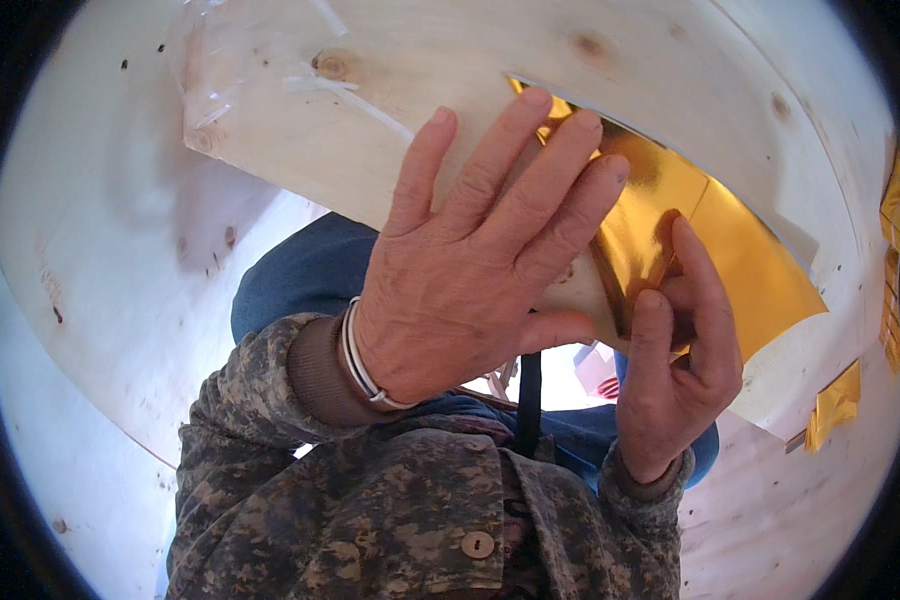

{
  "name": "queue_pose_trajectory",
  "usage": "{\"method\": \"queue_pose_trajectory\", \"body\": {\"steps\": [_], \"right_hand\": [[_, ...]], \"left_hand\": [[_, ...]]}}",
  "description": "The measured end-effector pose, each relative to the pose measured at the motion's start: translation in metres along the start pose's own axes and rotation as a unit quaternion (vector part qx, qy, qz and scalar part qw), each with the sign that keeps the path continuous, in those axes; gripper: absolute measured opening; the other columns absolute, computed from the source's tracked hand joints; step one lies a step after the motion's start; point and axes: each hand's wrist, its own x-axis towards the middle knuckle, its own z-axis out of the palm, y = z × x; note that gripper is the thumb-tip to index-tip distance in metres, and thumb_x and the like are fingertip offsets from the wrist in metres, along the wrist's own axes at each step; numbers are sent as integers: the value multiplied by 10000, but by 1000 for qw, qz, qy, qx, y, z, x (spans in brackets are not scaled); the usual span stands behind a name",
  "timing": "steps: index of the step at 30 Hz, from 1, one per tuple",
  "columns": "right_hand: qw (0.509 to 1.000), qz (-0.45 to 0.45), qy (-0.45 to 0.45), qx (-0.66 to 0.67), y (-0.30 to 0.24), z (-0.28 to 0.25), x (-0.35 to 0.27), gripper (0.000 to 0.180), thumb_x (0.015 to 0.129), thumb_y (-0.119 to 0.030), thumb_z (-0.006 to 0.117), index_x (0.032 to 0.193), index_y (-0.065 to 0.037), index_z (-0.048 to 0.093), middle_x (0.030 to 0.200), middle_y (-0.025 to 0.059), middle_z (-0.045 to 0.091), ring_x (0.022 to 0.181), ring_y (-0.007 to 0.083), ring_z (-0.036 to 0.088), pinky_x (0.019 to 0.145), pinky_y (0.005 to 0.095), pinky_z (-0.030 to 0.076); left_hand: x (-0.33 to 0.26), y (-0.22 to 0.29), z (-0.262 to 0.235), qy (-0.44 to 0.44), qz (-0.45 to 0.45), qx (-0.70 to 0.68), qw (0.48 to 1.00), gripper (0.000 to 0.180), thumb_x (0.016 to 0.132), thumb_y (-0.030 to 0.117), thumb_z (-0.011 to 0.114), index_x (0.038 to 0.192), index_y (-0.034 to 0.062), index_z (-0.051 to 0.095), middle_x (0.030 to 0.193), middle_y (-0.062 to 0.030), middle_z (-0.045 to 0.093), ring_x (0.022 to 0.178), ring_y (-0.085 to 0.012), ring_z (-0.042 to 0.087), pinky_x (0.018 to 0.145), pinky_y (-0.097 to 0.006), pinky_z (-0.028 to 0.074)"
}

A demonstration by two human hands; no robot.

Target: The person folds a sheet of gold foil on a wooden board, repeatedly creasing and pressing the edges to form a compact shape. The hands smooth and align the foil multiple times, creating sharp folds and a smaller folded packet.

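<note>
A shiny gold foil sheet (745, 255) lies on a pale wooden board, its left edge curving upward and reflecting light. My left hand (490, 210) is spread flat across the sheet's upper left part, palm down, fingers apart, partly hiding that edge. On the near side of the foil is my right hand (685, 340). Its index finger is stretched out with the tip at the foil's surface, the thumb stands apart from it, and the other fingers curl under. Nothing shows between thumb and index finger.
The knotted wooden board (450, 50) spans the far side. Clear plastic strips (355, 105) lie on it at the upper left. Gold foil pieces (833, 405) hang at the right, with a folded gold strip (895, 255) beyond. My knees in blue trousers (295, 275) are below the board.
</note>
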Motion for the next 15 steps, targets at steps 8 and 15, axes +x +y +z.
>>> {"method": "queue_pose_trajectory", "body": {"steps": [8,15], "right_hand": [[999,-31,8,-7,4,1,2,433,786,88,637,1217,52,661,823,152,661,683,222,626,693,323,531],[998,-62,12,-12,7,2,4,433,781,78,658,1212,40,667,792,144,651,644,236,604,633,331,505]], "left_hand": [[1,0,-1,-2,-6,15,1000,874,860,776,389,1473,160,476,1518,-111,429,1427,-351,360,1183,-531,124],[2,0,0,-6,-7,32,999,894,852,791,383,1470,152,479,1518,-118,422,1426,-352,357,1178,-543,119]]}}
